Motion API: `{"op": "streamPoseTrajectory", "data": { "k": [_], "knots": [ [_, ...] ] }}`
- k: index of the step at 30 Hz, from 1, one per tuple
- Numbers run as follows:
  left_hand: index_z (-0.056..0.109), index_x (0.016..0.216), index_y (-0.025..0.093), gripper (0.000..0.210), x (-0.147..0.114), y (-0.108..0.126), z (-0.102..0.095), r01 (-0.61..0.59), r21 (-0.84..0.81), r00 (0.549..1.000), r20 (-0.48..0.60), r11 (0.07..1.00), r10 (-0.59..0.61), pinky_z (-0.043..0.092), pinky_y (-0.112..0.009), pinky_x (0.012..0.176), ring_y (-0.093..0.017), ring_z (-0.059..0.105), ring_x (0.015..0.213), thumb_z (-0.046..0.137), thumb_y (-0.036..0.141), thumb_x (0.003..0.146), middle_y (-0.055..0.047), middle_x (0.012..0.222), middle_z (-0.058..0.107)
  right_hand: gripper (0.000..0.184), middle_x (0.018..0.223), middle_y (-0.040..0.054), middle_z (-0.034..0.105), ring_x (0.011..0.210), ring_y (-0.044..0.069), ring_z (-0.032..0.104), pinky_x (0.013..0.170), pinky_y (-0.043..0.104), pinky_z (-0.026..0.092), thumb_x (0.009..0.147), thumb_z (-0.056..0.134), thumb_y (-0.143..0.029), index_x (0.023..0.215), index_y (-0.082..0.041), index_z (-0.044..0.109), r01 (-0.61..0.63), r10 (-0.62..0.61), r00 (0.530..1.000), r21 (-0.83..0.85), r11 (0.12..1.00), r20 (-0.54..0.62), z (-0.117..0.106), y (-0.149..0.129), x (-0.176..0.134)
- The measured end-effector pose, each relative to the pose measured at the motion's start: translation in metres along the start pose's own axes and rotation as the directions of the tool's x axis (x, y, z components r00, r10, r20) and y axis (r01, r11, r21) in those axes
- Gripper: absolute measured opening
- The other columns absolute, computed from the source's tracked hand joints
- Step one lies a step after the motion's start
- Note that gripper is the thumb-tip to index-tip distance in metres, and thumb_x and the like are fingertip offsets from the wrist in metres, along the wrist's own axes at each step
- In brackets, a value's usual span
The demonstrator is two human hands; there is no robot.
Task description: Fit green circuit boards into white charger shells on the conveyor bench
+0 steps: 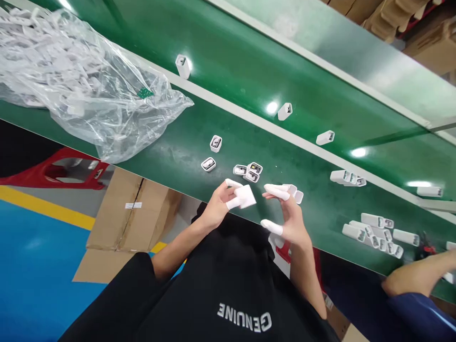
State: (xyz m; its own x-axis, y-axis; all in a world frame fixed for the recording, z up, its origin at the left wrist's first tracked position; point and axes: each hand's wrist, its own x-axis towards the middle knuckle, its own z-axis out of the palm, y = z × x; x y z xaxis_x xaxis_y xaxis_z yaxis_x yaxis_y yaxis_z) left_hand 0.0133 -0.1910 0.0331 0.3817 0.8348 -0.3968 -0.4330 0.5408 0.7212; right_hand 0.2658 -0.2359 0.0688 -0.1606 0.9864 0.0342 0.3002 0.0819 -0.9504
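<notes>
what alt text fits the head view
A person's left hand pinches a white charger shell while the right hand holds another white shell, both over a green conveyor belt scattered with similar parts beside a clear plastic bag.
</notes>
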Motion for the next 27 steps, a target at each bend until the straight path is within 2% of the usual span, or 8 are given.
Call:
{"op": "streamPoseTrajectory", "data": {
  "k": [2,6,8,11,15,18,27],
  "knots": [
    [0.066,0.105,0.02,0.054,-0.006,0.01,0.011,0.082,-0.096,0.995,0.057,0.992,-0.077,0.059,-0.025,0.071,-0.015,0.074,0.08,0.106,0.046,0.08,-0.004,0.097,0.082,0.086,0.15,0.0104,0.072,0.125,0.034,0.074,0.114,0.057,0.061,0.085,0.102,-0.042,0.163,-0.039,0.067,-0.029,0.03,0.999,0.12,0.992,-0.009,0.017,0.005,-0.008],
    [0.067,0.097,0.019,0.051,-0.012,0.019,0.023,0.182,-0.104,0.978,0.122,0.978,-0.169,0.058,-0.025,0.062,-0.015,0.072,0.067,0.106,0.048,0.082,-0.003,0.085,0.079,0.064,0.12,0.0056,0.082,0.103,0.027,0.079,0.097,0.048,0.068,0.085,0.103,-0.041,0.144,-0.036,0.08,-0.076,0.121,0.989,0.4,0.913,-0.087,0.039,0.008,-0.005],
    [0.068,0.097,0.019,0.051,-0.012,0.018,0.026,0.149,-0.056,0.98,0.141,0.987,-0.139,0.06,-0.026,0.062,-0.016,0.074,0.065,0.103,0.054,0.085,-0.002,0.081,0.078,0.056,0.109,0.0035,0.084,0.095,0.025,0.079,0.091,0.043,0.069,0.08,0.106,-0.041,0.132,-0.034,0.085,-0.092,0.188,0.971,0.493,0.865,-0.148,0.045,0.006,-0.001],
    [0.07,0.101,0.018,0.054,-0.014,0.017,0.026,0.042,0.028,0.981,0.19,0.999,-0.046,0.065,-0.028,0.068,-0.018,0.08,0.072,0.102,0.059,0.085,-0.005,0.089,0.081,0.054,0.106,0.0037,0.086,0.094,0.024,0.081,0.087,0.039,0.07,0.075,0.109,-0.044,0.123,-0.032,0.087,-0.123,0.304,0.924,0.573,0.81,-0.231,0.049,-0.002,0.002],
    [0.073,0.114,0.02,0.05,-0.021,0.015,0.024,-0.053,0.185,0.987,0.16,0.981,0.023,0.07,-0.031,0.089,-0.02,0.083,0.094,0.105,0.044,0.085,-0.008,0.111,0.085,0.061,0.107,0.0039,0.086,0.095,0.023,0.081,0.086,0.038,0.07,0.069,0.111,-0.039,0.123,-0.032,0.085,-0.147,0.394,0.881,0.641,0.754,-0.261,0.055,-0.011,0.002],
    [0.075,0.118,0.021,0.046,-0.024,0.013,0.023,-0.092,0.275,0.988,0.144,0.957,0.053,0.069,-0.032,0.099,-0.02,0.083,0.102,0.104,0.035,0.085,-0.008,0.115,0.086,0.062,0.106,0.0037,0.085,0.095,0.023,0.08,0.086,0.039,0.07,0.067,0.111,-0.038,0.122,-0.031,0.083,-0.132,0.425,0.852,0.662,0.738,-0.304,0.061,-0.015,0.001],
    [0.076,0.097,0.018,0.056,-0.012,0.007,0.02,-0.099,0.145,0.987,0.139,0.984,0.079,0.07,-0.03,0.086,-0.017,0.081,0.083,0.116,0.03,0.06,-0.004,0.093,0.085,0.058,0.103,0.0008,0.079,0.09,0.019,0.074,0.082,0.035,0.065,0.065,0.108,-0.036,0.116,-0.031,0.082,-0.109,0.504,0.79,0.73,0.674,-0.348,0.077,-0.025,-0.005]
  ]
}}
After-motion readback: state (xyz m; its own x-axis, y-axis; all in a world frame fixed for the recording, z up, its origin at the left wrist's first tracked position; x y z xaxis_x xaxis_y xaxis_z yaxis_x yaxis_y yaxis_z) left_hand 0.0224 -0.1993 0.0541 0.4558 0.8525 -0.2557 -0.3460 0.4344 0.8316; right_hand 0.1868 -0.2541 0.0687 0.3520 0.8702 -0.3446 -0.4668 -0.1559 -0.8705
